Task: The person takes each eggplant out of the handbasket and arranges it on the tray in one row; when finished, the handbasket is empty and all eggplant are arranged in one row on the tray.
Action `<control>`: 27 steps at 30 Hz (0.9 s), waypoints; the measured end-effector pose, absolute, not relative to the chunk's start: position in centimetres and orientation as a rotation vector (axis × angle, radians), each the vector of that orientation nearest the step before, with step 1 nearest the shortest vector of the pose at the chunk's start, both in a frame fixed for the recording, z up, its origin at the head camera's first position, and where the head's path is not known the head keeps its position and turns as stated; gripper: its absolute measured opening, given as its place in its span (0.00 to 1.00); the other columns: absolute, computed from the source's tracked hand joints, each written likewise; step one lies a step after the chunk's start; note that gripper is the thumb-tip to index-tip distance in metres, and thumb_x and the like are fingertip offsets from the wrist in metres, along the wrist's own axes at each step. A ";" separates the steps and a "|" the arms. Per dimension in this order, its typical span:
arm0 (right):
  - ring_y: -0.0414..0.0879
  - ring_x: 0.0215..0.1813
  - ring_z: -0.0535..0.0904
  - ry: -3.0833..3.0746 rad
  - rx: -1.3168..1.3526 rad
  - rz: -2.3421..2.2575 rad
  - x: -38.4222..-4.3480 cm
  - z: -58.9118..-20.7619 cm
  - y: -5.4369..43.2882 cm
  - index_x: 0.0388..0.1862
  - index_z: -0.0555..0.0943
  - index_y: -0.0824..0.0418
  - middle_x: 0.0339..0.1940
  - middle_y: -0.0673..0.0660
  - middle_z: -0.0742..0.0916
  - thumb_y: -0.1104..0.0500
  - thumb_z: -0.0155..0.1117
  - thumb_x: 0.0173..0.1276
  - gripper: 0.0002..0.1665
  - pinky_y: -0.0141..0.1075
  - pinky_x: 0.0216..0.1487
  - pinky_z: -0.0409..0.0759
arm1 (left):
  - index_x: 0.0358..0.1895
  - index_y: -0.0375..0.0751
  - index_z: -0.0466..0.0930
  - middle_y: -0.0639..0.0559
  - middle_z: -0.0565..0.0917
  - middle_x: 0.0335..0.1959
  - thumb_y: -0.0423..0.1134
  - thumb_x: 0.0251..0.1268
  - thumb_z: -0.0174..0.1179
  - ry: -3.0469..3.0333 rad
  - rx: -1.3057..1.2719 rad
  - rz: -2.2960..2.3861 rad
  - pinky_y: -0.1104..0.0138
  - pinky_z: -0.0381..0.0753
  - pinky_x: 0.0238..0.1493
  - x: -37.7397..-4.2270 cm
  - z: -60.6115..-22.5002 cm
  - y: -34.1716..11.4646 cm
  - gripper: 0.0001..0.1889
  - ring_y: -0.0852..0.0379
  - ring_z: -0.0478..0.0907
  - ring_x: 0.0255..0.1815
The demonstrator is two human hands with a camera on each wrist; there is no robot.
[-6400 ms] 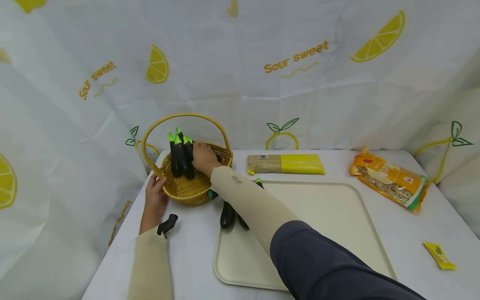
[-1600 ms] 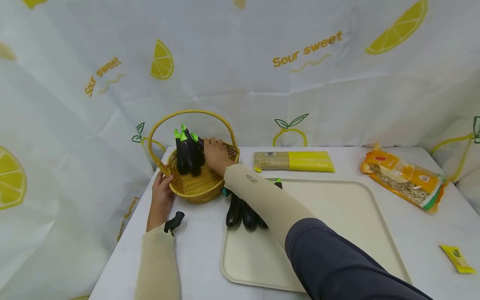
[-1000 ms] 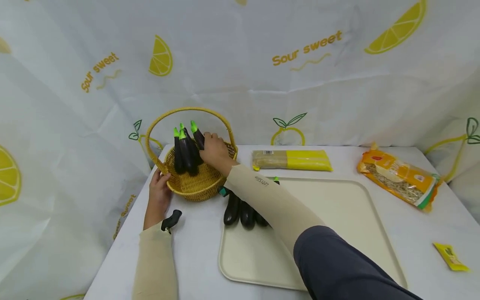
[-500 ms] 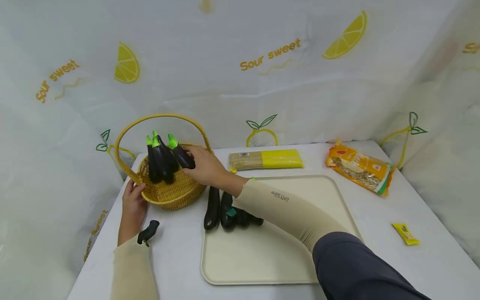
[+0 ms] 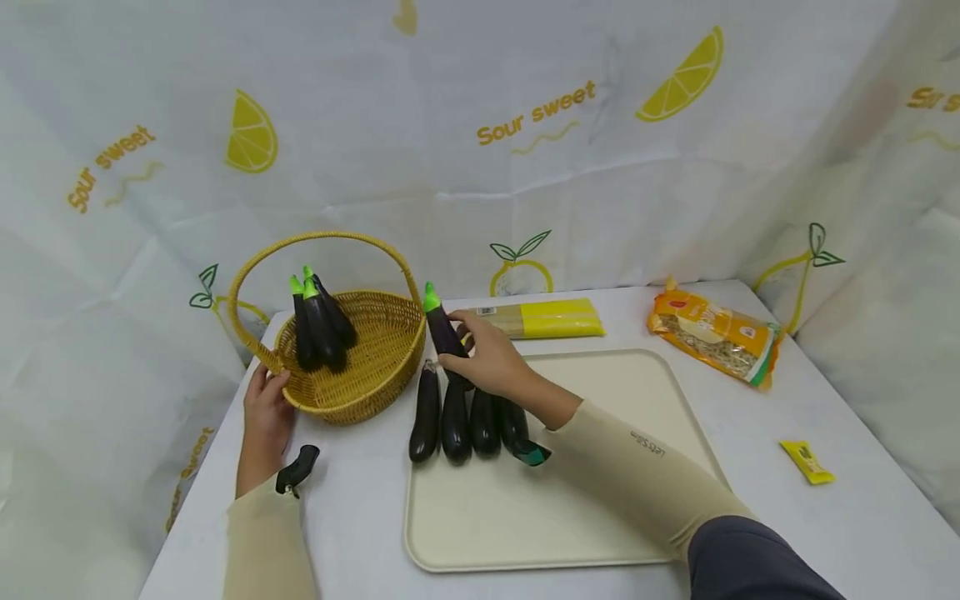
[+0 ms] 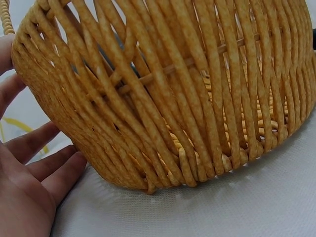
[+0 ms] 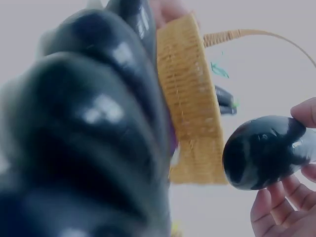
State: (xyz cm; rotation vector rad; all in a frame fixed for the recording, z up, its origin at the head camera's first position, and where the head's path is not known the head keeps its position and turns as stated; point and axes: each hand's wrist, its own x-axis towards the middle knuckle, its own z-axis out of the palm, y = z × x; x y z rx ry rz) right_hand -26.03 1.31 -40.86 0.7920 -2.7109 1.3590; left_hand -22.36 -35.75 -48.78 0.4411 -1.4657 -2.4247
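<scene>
My right hand (image 5: 491, 358) pinches a dark purple eggplant (image 5: 444, 333) with a bright green stem, tilted above the tray's (image 5: 525, 533) far left corner. In the right wrist view, the held eggplant's (image 7: 261, 153) rounded end points away from the fingers. Several eggplants (image 5: 455, 425) lie side by side on the tray below. My left hand (image 5: 266, 417) holds the wicker basket (image 5: 360, 400) at its left side, by the handle's foot. In the left wrist view, the fingers (image 6: 54, 163) lie against the basket's woven wall. Inside the basket, eggplants (image 5: 322, 329) stand bunched at the left.
A yellow and tan packet (image 5: 558, 318) lies behind the tray. At the back right is an orange bag (image 5: 712, 333), and a small yellow packet (image 5: 807, 462) is on the right. A patterned white curtain (image 5: 420, 150) closes off the back and sides.
My right hand has drawn an eggplant out of the basket and carried it right, over the tray. The left hand keeps its hold on the basket. The head view has shifted right.
</scene>
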 end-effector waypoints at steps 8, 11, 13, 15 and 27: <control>0.48 0.44 0.75 -2.761 0.546 1.511 -25.4 -43.1 5.9 0.71 0.65 0.53 0.49 0.55 0.80 0.49 0.68 0.64 0.39 0.40 0.38 0.78 | 0.72 0.51 0.64 0.49 0.66 0.68 0.35 0.68 0.61 -1.432 0.423 -2.427 0.72 0.73 0.51 -22.6 -48.9 -36.1 0.30 0.57 0.67 0.61; 0.49 0.44 0.76 -2.785 0.462 1.527 -24.9 -43.5 7.4 0.71 0.64 0.56 0.49 0.56 0.80 0.49 0.67 0.64 0.40 0.40 0.38 0.77 | 0.72 0.51 0.64 0.49 0.65 0.68 0.35 0.68 0.61 -1.441 0.436 -2.419 0.71 0.72 0.53 -22.7 -49.1 -36.1 0.30 0.57 0.66 0.63; 0.50 0.44 0.75 -2.795 0.414 1.531 -24.7 -43.6 8.5 0.71 0.64 0.57 0.50 0.57 0.79 0.48 0.67 0.64 0.40 0.39 0.38 0.77 | 0.72 0.53 0.64 0.49 0.65 0.69 0.36 0.68 0.60 -1.459 0.450 -2.404 0.71 0.71 0.54 -22.7 -49.2 -36.0 0.30 0.57 0.65 0.64; 0.51 0.45 0.75 -2.801 0.359 1.538 -24.5 -43.6 9.8 0.72 0.63 0.57 0.50 0.58 0.79 0.48 0.67 0.65 0.40 0.39 0.38 0.77 | 0.72 0.53 0.64 0.49 0.65 0.70 0.37 0.69 0.60 -1.474 0.453 -2.386 0.71 0.70 0.55 -22.7 -49.3 -35.9 0.29 0.56 0.65 0.65; 0.54 0.48 0.77 -3.064 0.169 1.426 -22.8 -45.8 15.7 0.69 0.66 0.63 0.50 0.64 0.80 0.43 0.67 0.64 0.42 0.46 0.45 0.76 | 0.72 0.50 0.64 0.48 0.66 0.68 0.34 0.70 0.57 -1.446 0.433 -2.401 0.73 0.73 0.51 -22.6 -48.6 -35.6 0.28 0.57 0.68 0.60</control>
